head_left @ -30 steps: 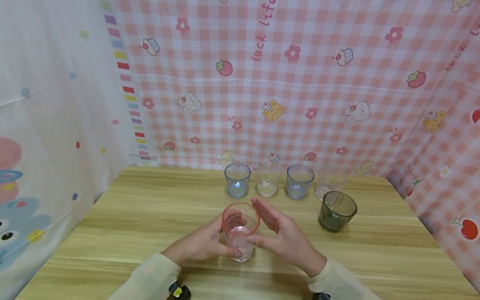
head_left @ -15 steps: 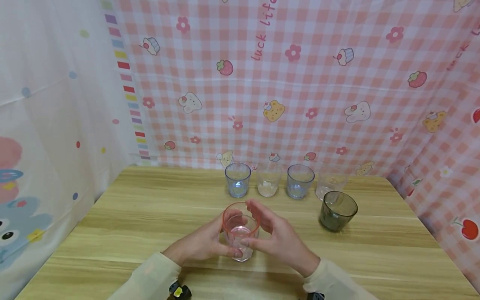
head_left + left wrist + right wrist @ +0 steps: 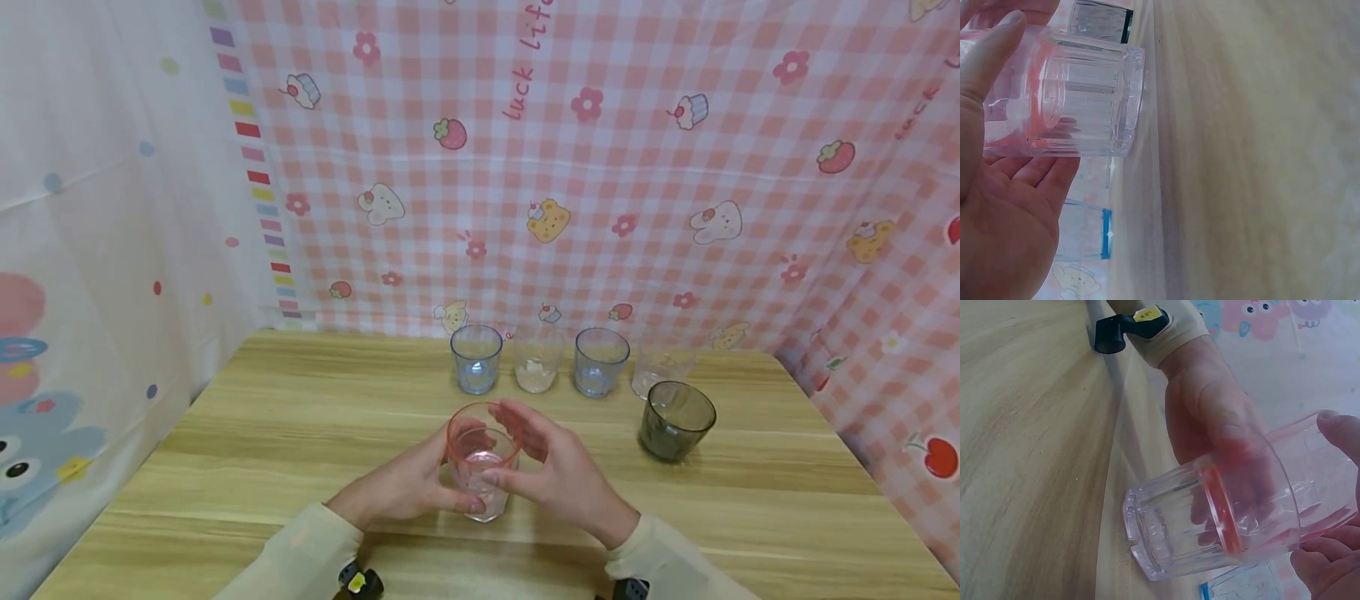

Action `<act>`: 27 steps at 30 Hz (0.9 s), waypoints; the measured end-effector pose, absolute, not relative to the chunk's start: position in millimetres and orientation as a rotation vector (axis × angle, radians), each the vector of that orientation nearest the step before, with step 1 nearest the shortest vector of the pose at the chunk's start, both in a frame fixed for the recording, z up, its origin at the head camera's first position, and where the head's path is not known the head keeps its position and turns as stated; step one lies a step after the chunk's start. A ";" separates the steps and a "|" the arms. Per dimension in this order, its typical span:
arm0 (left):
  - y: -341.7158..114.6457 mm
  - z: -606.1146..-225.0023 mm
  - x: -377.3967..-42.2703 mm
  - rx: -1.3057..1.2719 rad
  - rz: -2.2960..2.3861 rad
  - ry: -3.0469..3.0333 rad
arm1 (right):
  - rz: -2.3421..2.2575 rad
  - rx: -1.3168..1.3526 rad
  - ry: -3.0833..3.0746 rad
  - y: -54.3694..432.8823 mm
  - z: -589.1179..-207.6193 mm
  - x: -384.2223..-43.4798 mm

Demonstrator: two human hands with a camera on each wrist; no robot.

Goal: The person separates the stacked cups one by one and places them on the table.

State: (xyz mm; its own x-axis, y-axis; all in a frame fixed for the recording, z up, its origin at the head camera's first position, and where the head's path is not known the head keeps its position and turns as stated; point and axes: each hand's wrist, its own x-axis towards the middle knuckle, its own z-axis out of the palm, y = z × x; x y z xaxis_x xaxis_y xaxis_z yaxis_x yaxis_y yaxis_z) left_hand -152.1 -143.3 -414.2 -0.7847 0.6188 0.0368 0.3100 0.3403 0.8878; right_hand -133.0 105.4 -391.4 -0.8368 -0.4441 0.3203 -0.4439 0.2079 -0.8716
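Note:
A clear plastic tumbler (image 3: 1179,519) has a pink, red-rimmed tumbler (image 3: 1316,475) sitting partway inside it. In the head view the pair is in front of me, near the middle of the table. My left hand (image 3: 405,485) grips the lower, clear tumbler from the left, thumb at the front and fingers behind. My right hand (image 3: 561,483) holds the upper, pink tumbler between thumb and fingers from the right. The left wrist view shows the pink base inside the ribbed clear wall. Whether the clear base touches the table is hard to tell.
Along the back stand a blue tumbler (image 3: 476,367), a clear tumbler (image 3: 536,371), a second blue tumbler (image 3: 600,368) and another clear tumbler (image 3: 660,371). A dark grey-green tumbler (image 3: 675,425) stands at the right, before the last one. Patterned cloth (image 3: 547,167) hangs behind the wooden table (image 3: 300,417).
My right hand has moved slightly left, its thumb and fingers closing around the pink tumbler. The left hand and the standing tumblers have stayed in place.

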 end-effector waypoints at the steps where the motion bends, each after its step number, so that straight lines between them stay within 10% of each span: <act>1: -143.3 -414.4 -152.0 0.826 1.421 2.304 | -1.760 -0.891 2.445 105.4 -391.2 -133.2; 27: -144.0 -414.2 -150.5 0.782 1.414 2.304 | -1.843 -0.955 2.434 113.3 -360.7 -134.5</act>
State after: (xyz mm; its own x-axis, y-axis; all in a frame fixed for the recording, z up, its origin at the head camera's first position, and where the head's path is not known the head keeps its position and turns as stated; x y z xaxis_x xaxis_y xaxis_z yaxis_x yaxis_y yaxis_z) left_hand -150.5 -144.0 -414.2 -0.7968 0.6042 0.0086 0.2813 0.3582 0.8903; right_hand -134.5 113.3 -360.7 -0.8204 -0.4207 0.3872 -0.4868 0.1586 -0.8590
